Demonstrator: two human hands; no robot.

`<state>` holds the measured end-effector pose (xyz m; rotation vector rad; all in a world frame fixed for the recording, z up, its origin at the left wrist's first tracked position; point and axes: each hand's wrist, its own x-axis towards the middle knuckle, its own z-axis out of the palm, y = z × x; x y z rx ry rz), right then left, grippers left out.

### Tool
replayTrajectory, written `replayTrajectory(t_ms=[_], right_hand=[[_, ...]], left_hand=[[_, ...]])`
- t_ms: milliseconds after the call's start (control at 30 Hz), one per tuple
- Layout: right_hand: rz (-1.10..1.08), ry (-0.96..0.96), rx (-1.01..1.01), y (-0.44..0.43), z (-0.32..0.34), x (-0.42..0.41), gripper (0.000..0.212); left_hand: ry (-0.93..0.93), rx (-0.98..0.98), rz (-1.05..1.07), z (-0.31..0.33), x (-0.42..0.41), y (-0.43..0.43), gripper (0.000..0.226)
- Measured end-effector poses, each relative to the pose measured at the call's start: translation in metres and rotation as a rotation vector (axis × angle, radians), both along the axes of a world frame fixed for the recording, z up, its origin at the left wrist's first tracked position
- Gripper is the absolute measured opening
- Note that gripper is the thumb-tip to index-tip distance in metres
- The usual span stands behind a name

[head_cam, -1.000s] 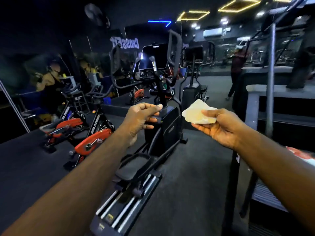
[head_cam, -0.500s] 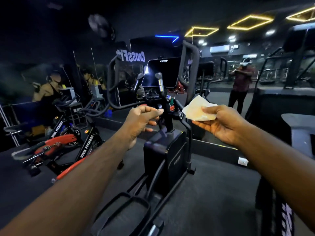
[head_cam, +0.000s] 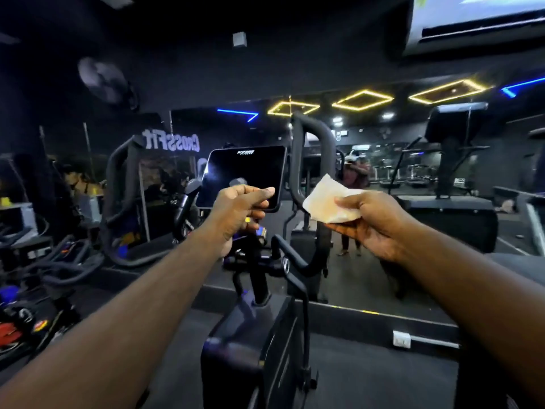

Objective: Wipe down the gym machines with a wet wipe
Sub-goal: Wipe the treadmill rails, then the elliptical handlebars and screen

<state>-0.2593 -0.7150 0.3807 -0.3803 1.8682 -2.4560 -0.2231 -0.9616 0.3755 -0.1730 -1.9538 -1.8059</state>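
Note:
A black elliptical machine [head_cam: 253, 349] stands right in front of me, its dark console screen [head_cam: 241, 169] at hand height between two tall curved handles [head_cam: 312, 137]. My left hand [head_cam: 243, 208] hovers in front of the screen's lower right corner, fingers curled, thumb on top, holding nothing that I can see. To the right of the screen, my right hand [head_cam: 374, 222] pinches a folded pale wet wipe [head_cam: 327, 202] between thumb and fingers. The wipe touches no part of the machine.
A wall mirror [head_cam: 383, 261] runs behind the machine and reflects a person [head_cam: 356, 172]. Red and black spin bikes [head_cam: 17, 329] crowd the left. A treadmill [head_cam: 454, 214] stands at the right. A white socket [head_cam: 401, 339] sits on the low ledge.
I have come closer to the elliptical, and its console now sits just behind my hands. Both hands keep the same pose, the right still holding the wipe.

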Motion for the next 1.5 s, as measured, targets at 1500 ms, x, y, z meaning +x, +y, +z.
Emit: replayTrajectory(t_ms=[1500], right_hand=[[-0.229, 0.804, 1.134, -0.144, 0.253, -0.378, 0.028]], left_hand=[[0.151, 0.043, -0.184, 0.121, -0.385, 0.036, 0.02]])
